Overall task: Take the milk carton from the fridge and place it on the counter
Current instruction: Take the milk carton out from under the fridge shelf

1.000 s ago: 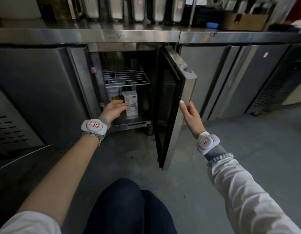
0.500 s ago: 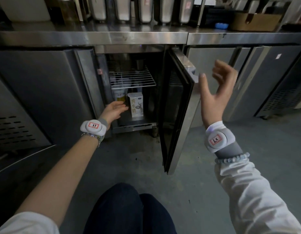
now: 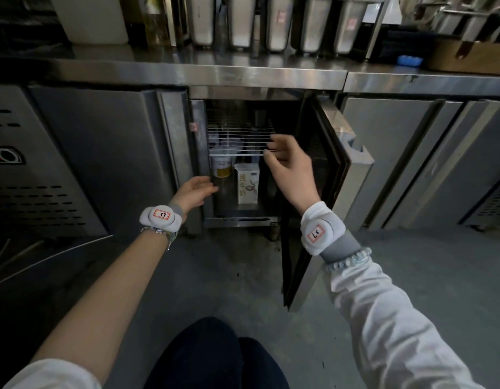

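Note:
A white milk carton with orange print stands upright on the bottom floor of the open under-counter fridge. My left hand hovers at the fridge's left opening, fingers spread, just left of the carton and not touching it. In front of the wire shelf, above and right of the carton, is my right hand, fingers loosely curled and empty. The steel counter runs above the fridge.
The fridge door stands open to the right, close beside my right forearm. A wire shelf sits above the carton, and a yellow-white tub behind it. Steel containers line the counter's back. My knee is low in view.
My right hand left the door edge, rose, then swung left into the fridge opening. My left hand has stayed near the carton, drawing back slightly to the left.

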A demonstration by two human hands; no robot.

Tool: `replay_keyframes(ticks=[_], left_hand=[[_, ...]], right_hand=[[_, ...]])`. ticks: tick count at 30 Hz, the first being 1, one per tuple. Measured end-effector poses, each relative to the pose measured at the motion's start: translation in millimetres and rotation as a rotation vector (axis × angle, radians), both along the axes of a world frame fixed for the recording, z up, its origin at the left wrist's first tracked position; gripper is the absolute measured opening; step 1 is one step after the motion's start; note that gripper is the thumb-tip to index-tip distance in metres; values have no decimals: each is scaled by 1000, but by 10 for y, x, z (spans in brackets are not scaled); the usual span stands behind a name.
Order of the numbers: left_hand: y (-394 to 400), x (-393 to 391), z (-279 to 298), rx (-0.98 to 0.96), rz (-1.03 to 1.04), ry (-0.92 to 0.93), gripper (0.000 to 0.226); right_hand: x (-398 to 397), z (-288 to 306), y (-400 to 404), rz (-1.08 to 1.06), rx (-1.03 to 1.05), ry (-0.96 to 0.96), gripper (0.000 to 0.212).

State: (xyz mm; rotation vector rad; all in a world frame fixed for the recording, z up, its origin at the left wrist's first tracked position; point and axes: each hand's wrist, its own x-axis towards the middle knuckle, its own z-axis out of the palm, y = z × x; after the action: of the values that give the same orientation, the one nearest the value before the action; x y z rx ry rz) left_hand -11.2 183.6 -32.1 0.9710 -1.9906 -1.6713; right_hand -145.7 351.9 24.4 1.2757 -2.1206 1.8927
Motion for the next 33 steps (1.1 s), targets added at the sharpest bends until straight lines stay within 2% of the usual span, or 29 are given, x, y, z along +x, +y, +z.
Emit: replay_keyframes(ticks=[5, 10, 17, 20, 28, 33], left_hand=[[-93, -129, -10, -43, 3, 21, 52], [-238, -310, -105, -75, -36, 18, 55], [-684, -687, -440, -26, -59, -5, 74], [-974, -944, -630, 10, -71, -32, 79], [-1541, -1603, -1220, 27, -88, -71, 75], [-1758, -2125, -1730, 48, -98, -56, 73]], right_hand=[[-219, -298, -337, 6, 98, -256, 34], [-424, -612, -663, 9, 205, -432, 39], [-696, -994, -1154, -80, 221, -661, 51], [-891, -1188, -1362, -136, 261, -694, 58], [-1475, -1783, -1791, -179, 330, -732, 67], [-1845, -2271, -2164, -179, 424, -635, 57]])
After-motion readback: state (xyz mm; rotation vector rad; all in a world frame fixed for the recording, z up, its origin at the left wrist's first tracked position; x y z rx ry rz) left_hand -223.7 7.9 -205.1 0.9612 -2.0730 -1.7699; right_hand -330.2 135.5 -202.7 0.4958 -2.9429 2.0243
